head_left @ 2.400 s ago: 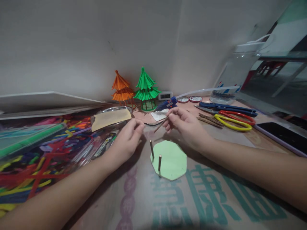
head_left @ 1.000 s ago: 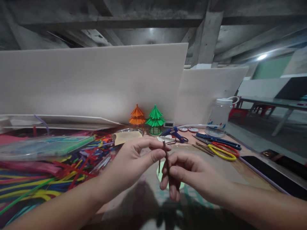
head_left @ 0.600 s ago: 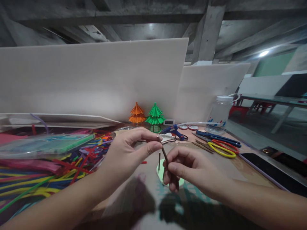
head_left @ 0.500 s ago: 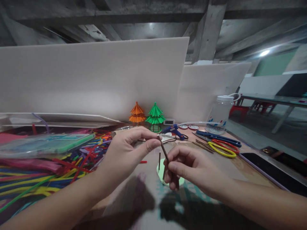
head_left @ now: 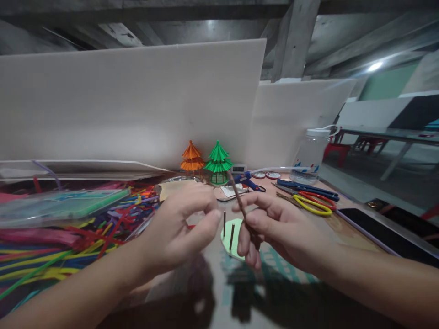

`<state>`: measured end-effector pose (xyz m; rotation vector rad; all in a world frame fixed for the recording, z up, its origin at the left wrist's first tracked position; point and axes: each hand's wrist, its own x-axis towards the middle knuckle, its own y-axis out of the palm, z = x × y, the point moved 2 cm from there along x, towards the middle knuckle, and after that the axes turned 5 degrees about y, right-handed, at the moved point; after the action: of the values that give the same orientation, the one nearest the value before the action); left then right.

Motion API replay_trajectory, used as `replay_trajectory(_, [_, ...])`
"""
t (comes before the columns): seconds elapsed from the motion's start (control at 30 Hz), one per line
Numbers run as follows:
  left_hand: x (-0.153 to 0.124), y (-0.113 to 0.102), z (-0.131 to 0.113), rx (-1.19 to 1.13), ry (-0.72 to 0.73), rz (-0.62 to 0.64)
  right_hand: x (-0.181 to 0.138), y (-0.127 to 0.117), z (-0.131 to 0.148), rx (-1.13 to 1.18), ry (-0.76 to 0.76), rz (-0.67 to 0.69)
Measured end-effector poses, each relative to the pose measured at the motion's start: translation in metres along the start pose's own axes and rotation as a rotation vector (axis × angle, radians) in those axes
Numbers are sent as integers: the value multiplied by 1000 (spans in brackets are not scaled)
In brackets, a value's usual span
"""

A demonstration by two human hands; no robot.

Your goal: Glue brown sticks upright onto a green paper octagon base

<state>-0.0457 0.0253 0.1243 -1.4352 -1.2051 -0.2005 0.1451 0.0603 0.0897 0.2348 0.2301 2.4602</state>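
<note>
My right hand [head_left: 262, 228] grips a thin brown stick [head_left: 237, 194] between thumb and fingers, its upper end tilted up and left. To the left, my left hand [head_left: 187, 224] is a little blurred, its fingers curled toward the thumb. No object shows in it, and it is apart from the stick. Below and between the hands lies a pale green base [head_left: 236, 251] with scalloped edges. Two short brown sticks stand upright on it, the nearer being this upright stick [head_left: 232, 237]. My right fingers hide the base's right side.
Behind stand an orange model tree [head_left: 192, 157], a green one [head_left: 218, 160] and a blue glue gun [head_left: 248, 180]. At right are yellow-handled scissors [head_left: 313, 205], a clear bottle [head_left: 310, 153] and a phone [head_left: 373, 230]. Colourful strips [head_left: 41, 260] and a plastic box [head_left: 61, 203] fill the left.
My left hand has let go of the stick's upper end and drawn back left. My right hand keeps the stick, now more apart from the left. The view has shifted slightly.
</note>
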Motion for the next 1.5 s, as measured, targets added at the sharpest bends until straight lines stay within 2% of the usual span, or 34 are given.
replay_trajectory(0.1, [0,-4,5,40,-16,-155,1,-1,1,26,8,-3])
replay_trajectory(0.17, [1,-6,7,160,37,-250,2,-1,0,34,18,-6])
replay_trajectory(0.23, [1,-5,8,323,175,-221,3,-1,-1,39,39,15])
replay_trajectory(0.33, [-1,1,11,467,379,-82,3,1,-2,66,58,70])
replay_trajectory(0.4, [-4,5,14,484,419,-42,2,1,-2,90,59,87])
replay_trajectory(0.5, [-5,10,19,428,376,-19,1,3,-1,102,-6,86])
replay_trajectory(0.6, [-4,15,21,257,303,-6,-1,5,0,95,-84,89])
replay_trajectory(0.77, [-3,19,16,95,249,49,-1,5,0,97,-96,84])
replay_trajectory(1.0, [-7,23,15,35,234,3,3,2,-1,117,-110,74])
replay_trajectory(1.37, [-6,24,11,18,163,33,4,1,-6,92,-91,83])
replay_trajectory(1.5, [-6,19,16,64,147,1,2,-3,11,-64,-91,46])
